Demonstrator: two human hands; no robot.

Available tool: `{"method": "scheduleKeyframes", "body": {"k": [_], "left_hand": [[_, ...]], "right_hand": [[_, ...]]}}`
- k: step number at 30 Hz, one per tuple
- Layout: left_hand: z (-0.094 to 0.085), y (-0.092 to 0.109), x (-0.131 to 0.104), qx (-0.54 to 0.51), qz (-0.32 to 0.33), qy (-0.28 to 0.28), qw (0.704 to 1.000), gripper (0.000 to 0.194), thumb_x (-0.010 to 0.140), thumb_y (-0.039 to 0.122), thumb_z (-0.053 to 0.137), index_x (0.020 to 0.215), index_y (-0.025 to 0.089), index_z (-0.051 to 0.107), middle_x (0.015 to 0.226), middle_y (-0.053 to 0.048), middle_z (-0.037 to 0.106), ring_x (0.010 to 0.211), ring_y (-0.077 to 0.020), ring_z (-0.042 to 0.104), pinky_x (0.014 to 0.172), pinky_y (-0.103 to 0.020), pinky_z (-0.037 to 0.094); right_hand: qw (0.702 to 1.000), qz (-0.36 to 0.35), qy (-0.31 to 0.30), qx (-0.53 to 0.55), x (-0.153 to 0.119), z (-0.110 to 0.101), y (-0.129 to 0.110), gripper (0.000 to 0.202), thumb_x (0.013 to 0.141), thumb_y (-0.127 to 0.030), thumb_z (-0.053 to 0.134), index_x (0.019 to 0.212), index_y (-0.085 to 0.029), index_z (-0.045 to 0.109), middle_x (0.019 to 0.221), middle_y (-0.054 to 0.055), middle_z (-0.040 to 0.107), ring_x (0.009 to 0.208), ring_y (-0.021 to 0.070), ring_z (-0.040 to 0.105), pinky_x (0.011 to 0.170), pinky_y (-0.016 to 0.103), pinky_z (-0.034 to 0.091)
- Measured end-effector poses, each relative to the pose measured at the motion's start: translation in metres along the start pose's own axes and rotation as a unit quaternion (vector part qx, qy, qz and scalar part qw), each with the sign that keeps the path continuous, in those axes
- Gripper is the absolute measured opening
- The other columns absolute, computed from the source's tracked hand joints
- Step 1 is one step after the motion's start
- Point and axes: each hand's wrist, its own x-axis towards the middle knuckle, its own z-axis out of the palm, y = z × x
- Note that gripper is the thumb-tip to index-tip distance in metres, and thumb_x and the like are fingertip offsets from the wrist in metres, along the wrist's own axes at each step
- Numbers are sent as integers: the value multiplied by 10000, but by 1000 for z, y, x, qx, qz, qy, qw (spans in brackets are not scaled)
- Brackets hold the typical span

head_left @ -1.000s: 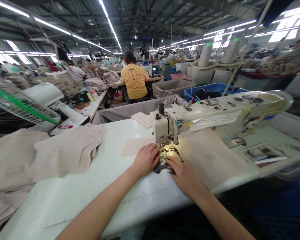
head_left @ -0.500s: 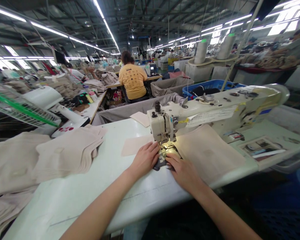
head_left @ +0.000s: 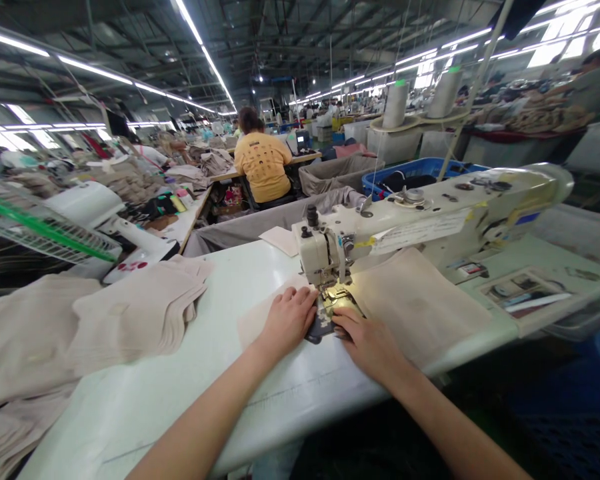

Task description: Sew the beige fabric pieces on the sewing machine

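My left hand (head_left: 289,319) lies palm down just left of the needle area, fingers stretched out together. Under it is a small beige fabric piece (head_left: 253,321), partly covered by the hand. My right hand (head_left: 369,341) is at the front right of the needle plate (head_left: 341,300), its index finger reaching onto the shiny metal and the other fingers curled beneath. A small dark thing shows by its fingertips, too hidden to name. The sewing machine head (head_left: 320,257) stands above both hands. A large beige fabric panel (head_left: 420,310) lies right of the needle.
Stacked beige fabric pieces (head_left: 135,313) lie on the table's left side, near a white fan (head_left: 140,243). Another small piece (head_left: 280,239) rests behind the machine head. A tool tray (head_left: 527,293) sits at right. Beyond are a blue basket (head_left: 430,167) and a person in yellow (head_left: 263,163).
The small fabric piece under my left hand has turned, its left corner now nearer to me. My left hand has shifted slightly; the right hand stays at the plate. The view moved a little.
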Motion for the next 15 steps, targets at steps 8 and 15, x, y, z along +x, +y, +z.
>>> {"method": "scheduleKeyframes", "body": {"k": [8,15], "left_hand": [[-5,18,-14,-75,54,-30,995,289,945,145,488,1203,189,611,1147,-102,624,1033,-258,591,841,-379,535],[0,25,-8,-60,55,-10,997,327,943,167,534,1268,186,568,1334,-123,596,1219,-291,540,936,-446,505]], "right_hand": [[999,-23,10,34,-8,-5,-9,273,964,-214,537,1208,-206,659,1291,78,677,1064,224,692,906,330,552],[1000,-10,-19,-2,-10,-7,-10,302,953,-189,548,1237,-200,649,1368,76,637,1071,238,694,898,351,557]]}}
